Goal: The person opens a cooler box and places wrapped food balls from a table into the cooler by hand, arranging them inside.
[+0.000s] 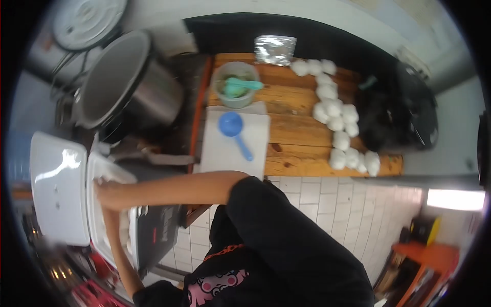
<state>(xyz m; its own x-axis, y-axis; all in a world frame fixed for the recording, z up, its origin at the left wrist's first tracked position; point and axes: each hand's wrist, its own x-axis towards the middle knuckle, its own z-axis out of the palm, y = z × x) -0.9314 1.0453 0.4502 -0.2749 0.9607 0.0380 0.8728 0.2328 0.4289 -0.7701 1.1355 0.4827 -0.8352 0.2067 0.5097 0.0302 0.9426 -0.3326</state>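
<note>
Both my arms reach left into an open cooler with dark grey sides and a white rim. My right hand is over the cooler's opening, near its upper end. Just beneath it, my left hand partly overlaps the right one. The fingers of both hands are blurred or hidden, so what they hold, if anything, does not show. Pale rounded things lie inside the cooler beside my left forearm. Its white lid stands open on the far left.
A wooden table carries several white balls, a tub with a turquoise scoop, a blue scoop on a white board, a foil packet and a black bag. A large metal pot stands above the cooler.
</note>
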